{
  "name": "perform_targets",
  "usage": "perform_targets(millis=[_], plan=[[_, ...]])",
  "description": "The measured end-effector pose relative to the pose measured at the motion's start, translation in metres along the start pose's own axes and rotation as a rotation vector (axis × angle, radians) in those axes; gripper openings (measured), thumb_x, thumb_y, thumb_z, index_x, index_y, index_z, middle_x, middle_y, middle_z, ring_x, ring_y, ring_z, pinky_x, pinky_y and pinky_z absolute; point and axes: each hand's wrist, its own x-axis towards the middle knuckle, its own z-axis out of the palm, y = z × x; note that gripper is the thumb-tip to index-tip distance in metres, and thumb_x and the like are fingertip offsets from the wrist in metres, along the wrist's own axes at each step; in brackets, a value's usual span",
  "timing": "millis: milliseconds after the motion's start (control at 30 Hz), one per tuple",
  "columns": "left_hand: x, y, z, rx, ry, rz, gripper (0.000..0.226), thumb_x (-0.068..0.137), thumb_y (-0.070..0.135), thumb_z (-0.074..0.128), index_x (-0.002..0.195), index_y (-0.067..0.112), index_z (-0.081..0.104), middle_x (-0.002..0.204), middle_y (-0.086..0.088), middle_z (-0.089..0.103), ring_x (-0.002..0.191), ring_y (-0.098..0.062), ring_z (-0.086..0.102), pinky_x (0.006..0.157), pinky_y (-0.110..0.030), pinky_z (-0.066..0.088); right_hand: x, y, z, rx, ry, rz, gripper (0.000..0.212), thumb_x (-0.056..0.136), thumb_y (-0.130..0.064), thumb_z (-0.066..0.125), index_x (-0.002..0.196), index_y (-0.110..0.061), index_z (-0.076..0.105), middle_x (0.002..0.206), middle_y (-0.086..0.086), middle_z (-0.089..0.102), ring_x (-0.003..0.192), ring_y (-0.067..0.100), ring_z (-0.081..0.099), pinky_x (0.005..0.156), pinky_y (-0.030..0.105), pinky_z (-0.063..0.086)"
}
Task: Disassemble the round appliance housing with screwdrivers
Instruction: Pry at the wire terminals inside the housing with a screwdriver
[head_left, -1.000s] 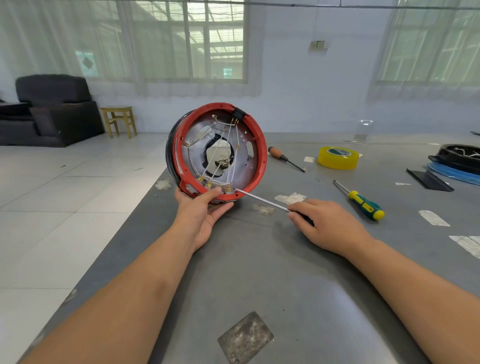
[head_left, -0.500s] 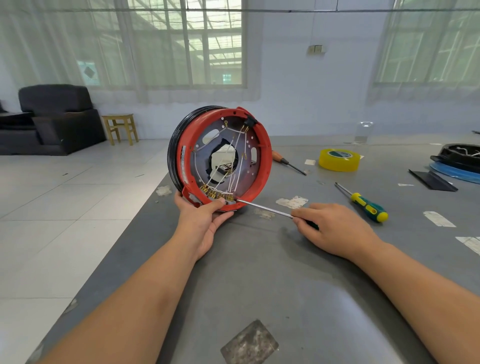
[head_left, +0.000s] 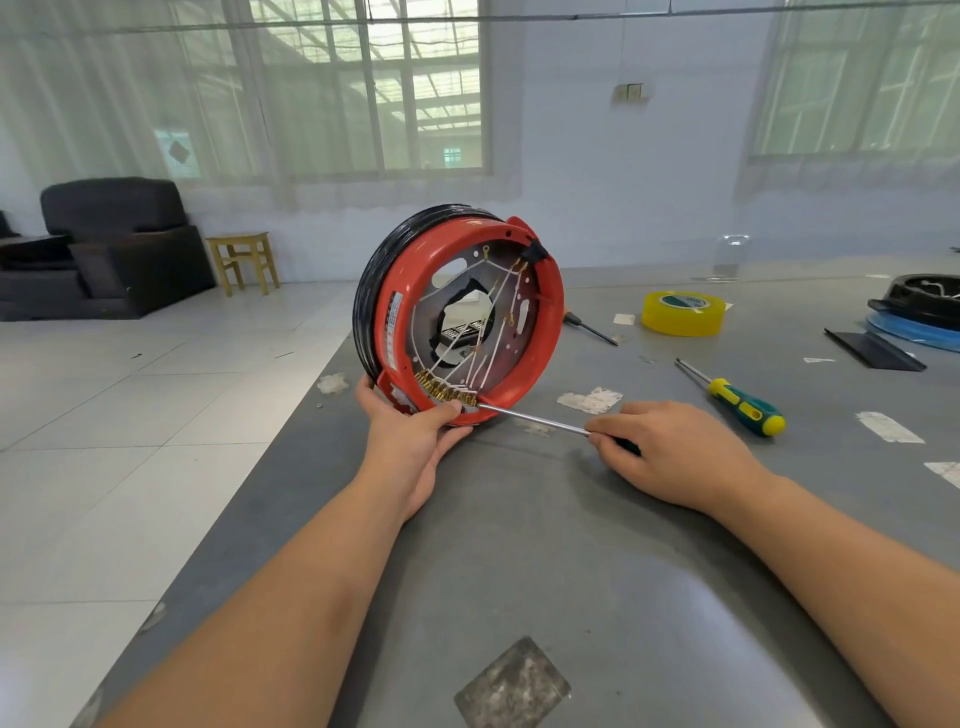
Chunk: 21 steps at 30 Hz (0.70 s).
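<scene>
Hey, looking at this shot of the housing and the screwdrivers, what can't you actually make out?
All in the head view:
- Screwdriver tip and screw: hidden at the brass terminals of the round red-and-black appliance housing.
- Handle of the steel-shafted screwdriver: covered by the right hand.
- Left hand fingers: behind the housing rim.
- Orange-handled screwdriver: handle hidden behind the housing.
- White label on the red rim: print too small.

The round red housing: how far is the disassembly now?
Done: the round red and black housing is open, its wires and brass terminals exposed. In hand: the left hand holds its lower rim; the right hand works a steel-shafted screwdriver at the terminals. Left: the wires remain attached.
</scene>
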Motion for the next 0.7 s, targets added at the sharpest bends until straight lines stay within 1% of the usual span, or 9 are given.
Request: perform_targets(millis=[133,200,300,500,567,633,700], plan=[[-0.0006,0.0005,0.0003,0.008,0.03,0.018,0.095,0.087,-0.022,0.066,0.147,0.042,0.029,0.138,-0.005,0.056,0.118,-0.036,0.07,0.087,-0.058,0.063,-0.0005,0.0012,-0.0027,0.03,0.01,0.019,0.032,0.103,-0.041,0.048,0.122,-0.037,0.073,0.101,-0.008,0.072,0.088,0.019,0.066,0.071,0.039,0.056],[-0.0004,0.0012,0.0003,0.002,0.047,0.011,0.098,0.088,-0.022,0.066,0.15,0.042,0.026,0.139,-0.004,0.054,0.118,-0.036,0.069,0.087,-0.057,0.063,-0.0013,0.0017,-0.0025,0.042,0.027,0.015,0.031,0.102,-0.04,0.049,0.121,-0.037,0.074,0.099,-0.008,0.072,0.085,0.019,0.066,0.069,0.037,0.055],[-0.0007,0.0015,0.0005,0.005,0.049,0.015,0.097,0.088,-0.022,0.066,0.15,0.04,0.025,0.138,-0.004,0.054,0.118,-0.035,0.069,0.086,-0.055,0.064,-0.001,-0.002,-0.0001,0.033,0.004,-0.003,0.03,0.103,-0.04,0.049,0.121,-0.038,0.073,0.1,-0.009,0.072,0.089,0.018,0.066,0.069,0.035,0.053],[-0.003,0.0012,0.0016,0.034,0.053,0.04,0.095,0.088,-0.022,0.066,0.148,0.041,0.027,0.137,-0.004,0.054,0.118,-0.032,0.069,0.09,-0.058,0.062,-0.0002,-0.0051,-0.0002,0.024,-0.009,-0.002,0.031,0.104,-0.043,0.046,0.12,-0.039,0.072,0.102,-0.008,0.072,0.091,0.018,0.065,0.071,0.037,0.055],[-0.003,0.0009,0.0016,0.043,0.046,0.049,0.095,0.088,-0.022,0.066,0.147,0.041,0.027,0.136,-0.002,0.054,0.117,-0.03,0.069,0.088,-0.055,0.064,-0.0003,-0.0054,-0.0006,0.026,-0.017,0.001,0.032,0.103,-0.044,0.045,0.118,-0.038,0.073,0.1,-0.008,0.071,0.09,0.019,0.065,0.071,0.039,0.055],[-0.0025,0.0003,0.0016,0.05,0.042,0.054,0.095,0.087,-0.023,0.065,0.147,0.04,0.027,0.134,-0.001,0.054,0.116,-0.028,0.068,0.083,-0.049,0.066,0.0005,-0.0051,-0.0006,0.029,-0.033,-0.004,0.033,0.103,-0.044,0.044,0.117,-0.037,0.073,0.1,-0.008,0.072,0.09,0.019,0.066,0.071,0.04,0.056],[-0.0018,-0.0002,0.0015,0.086,0.035,0.065,0.092,0.087,-0.023,0.065,0.144,0.038,0.028,0.133,0.0,0.055,0.115,-0.026,0.069,0.08,-0.045,0.067,0.0026,-0.0041,-0.0009,0.047,-0.062,-0.006,0.031,0.103,-0.043,0.045,0.115,-0.036,0.073,0.102,-0.008,0.074,0.092,0.018,0.066,0.075,0.041,0.057]])
